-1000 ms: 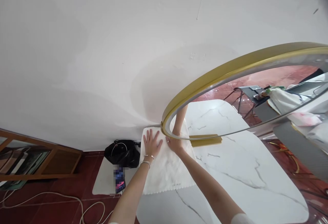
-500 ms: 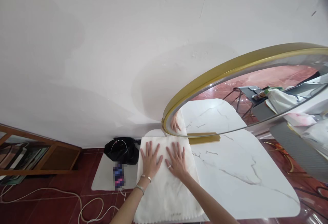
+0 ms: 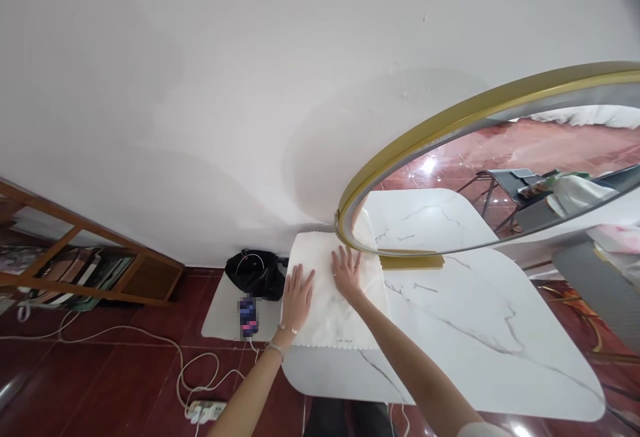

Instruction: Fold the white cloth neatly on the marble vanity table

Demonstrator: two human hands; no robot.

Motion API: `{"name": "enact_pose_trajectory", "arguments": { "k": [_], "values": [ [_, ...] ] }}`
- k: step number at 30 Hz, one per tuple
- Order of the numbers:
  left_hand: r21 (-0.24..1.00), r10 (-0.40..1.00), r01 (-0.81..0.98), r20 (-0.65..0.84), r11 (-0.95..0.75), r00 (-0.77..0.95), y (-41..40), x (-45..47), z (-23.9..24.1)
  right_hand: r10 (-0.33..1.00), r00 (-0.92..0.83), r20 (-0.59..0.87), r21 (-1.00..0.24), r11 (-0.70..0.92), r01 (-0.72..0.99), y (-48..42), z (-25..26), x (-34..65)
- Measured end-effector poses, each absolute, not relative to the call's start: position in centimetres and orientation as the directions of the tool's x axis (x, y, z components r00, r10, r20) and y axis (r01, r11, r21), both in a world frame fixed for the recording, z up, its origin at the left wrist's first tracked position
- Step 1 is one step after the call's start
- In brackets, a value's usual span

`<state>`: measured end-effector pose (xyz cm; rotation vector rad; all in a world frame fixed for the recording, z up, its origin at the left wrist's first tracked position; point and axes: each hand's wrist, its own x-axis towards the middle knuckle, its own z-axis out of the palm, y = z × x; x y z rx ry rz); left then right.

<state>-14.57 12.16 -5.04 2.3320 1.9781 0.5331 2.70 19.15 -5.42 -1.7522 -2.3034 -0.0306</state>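
White cloth point(image 3: 340, 320): has shifted toward the wall point(image 3: 200, 90) along the marble-patterned table point(image 3: 475, 344).
Left hand point(image 3: 299, 297), right hand point(image 3: 347, 274): flat on it, fingers extended, clamping nothing.
Gold-framed mirror point(image 3: 500, 157): hides its far right corner.
White seat point(image 3: 220, 310): bears a black bag point(image 3: 257, 275).

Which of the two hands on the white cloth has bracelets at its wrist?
The left hand, with two bracelets at its wrist; the right hand has a bare wrist.

A white, scallop-edged cloth point(image 3: 324, 327) is spread on a white, grey-veined table point(image 3: 475, 357) and touched by the flat left hand point(image 3: 299, 296) and the splayed right hand point(image 3: 347, 272). A gold-rimmed mirror point(image 3: 480, 157) is seen above the table, a black bag point(image 3: 257, 276) to the left.
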Motion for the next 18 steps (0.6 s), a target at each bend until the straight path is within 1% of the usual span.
{"name": "enact_pose_trajectory", "arguments": {
  "k": [4,6,8,10,14,18],
  "values": [
    [0.246,0.965,0.962,0.256,-0.116,0.051,4.9,-16.1,-5.4,0.921,-0.324,0.215,-0.151,0.359,0.921,13.3,-5.4,0.0],
    [0.229,0.963,0.968,0.265,-0.101,0.038,2.2,-16.1,-5.2,0.899,-0.37,0.236,-0.163,0.412,0.896,9.5,-5.4,-0.4],
    [0.199,0.96,0.975,0.276,-0.098,0.04,0.1,-15.4,-5.0,0.854,-0.451,0.261,-0.181,0.502,0.846,5.7,-5.4,0.4],
    [0.18,0.959,0.98,0.283,-0.09,0.036,-1.7,-14.2,-4.9,0.818,-0.515,0.256,-0.206,0.567,0.798,2.1,-5.2,2.4],
    [0.172,0.953,0.978,0.297,-0.12,0.064,-4.3,-10.9,-5.2,0.835,-0.518,0.184,-0.231,0.549,0.803,-3.1,-4.7,7.8],
    [0.169,0.937,0.971,0.334,-0.169,0.105,-4.3,-8.3,-5.9,0.84,-0.524,0.139,-0.222,0.542,0.811,-4.1,-4.4,11.6]
  ]
}}
